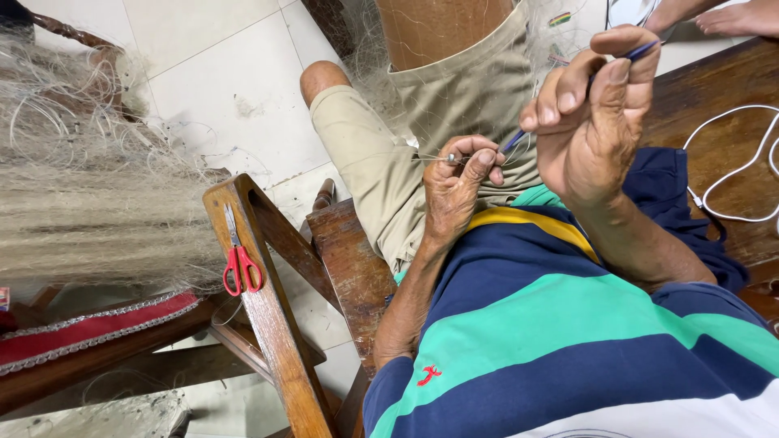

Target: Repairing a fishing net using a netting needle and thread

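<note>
The scissors [240, 264] hang on the wooden chair frame [268, 324]. Left of them lies a big heap of fishing net [89, 203]. To the right, the left hand [456, 180] sits below the right hand [596, 113], which holds a netting needle [641, 52]. A cable [734, 174] lies on the bench [714, 89] far right.

Red-handled scissors [240, 261] hang on a wooden chair frame [268, 316]. Red cushion with silver trim [89, 328] lower left. White cable [734, 174] loops on the dark wooden bench [714, 89] (right side). Someone's bare foot [742, 18] top right, white tiled floor [211, 73].
</note>
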